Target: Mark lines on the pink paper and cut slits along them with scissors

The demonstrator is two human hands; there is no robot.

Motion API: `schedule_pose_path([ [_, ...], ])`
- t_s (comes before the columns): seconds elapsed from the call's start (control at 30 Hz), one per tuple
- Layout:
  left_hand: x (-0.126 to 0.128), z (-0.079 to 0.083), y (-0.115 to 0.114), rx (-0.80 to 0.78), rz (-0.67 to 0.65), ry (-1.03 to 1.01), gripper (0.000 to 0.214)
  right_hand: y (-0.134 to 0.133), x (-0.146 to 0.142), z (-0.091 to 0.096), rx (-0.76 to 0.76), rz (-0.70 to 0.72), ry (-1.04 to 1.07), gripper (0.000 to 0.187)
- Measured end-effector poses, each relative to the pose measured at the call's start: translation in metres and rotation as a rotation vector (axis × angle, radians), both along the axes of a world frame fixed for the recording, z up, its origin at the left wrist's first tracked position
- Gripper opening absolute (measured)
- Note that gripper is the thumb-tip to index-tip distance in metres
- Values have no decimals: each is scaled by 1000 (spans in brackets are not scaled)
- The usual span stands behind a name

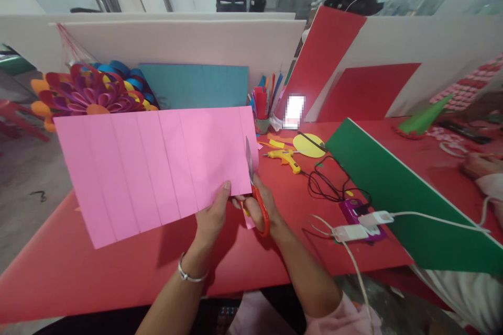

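A large pink paper sheet (153,167) with several ruled lines is held up over the red table (118,267). My left hand (212,217) pinches its lower edge, thumb on the front. My right hand (261,209) grips red-handled scissors (255,188) whose blades stand upright in the sheet near its right edge, along a line. A narrow pink strip (254,138) lies to the right of the blades.
A yellow glue gun (288,158), a yellow paper disc (308,145), black cable (328,183), white chargers (361,225) and a green board (401,193) lie to the right. A pen cup (262,110) and paper flowers (90,94) stand behind. Another person's hand (477,165) rests at far right.
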State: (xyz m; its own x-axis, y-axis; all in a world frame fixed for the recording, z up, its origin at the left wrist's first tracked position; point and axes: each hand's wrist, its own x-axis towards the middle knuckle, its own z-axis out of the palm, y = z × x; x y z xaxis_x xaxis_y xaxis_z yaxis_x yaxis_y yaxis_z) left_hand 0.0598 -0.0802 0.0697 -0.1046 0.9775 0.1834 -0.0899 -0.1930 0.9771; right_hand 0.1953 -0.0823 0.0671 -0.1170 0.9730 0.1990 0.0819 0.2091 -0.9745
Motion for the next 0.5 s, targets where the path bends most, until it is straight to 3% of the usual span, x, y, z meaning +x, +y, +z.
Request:
schedule_pose_path([
  [0.5, 1, 2, -2, -30, 2, -42, 38, 0, 2, -9, 12, -25, -39, 15],
])
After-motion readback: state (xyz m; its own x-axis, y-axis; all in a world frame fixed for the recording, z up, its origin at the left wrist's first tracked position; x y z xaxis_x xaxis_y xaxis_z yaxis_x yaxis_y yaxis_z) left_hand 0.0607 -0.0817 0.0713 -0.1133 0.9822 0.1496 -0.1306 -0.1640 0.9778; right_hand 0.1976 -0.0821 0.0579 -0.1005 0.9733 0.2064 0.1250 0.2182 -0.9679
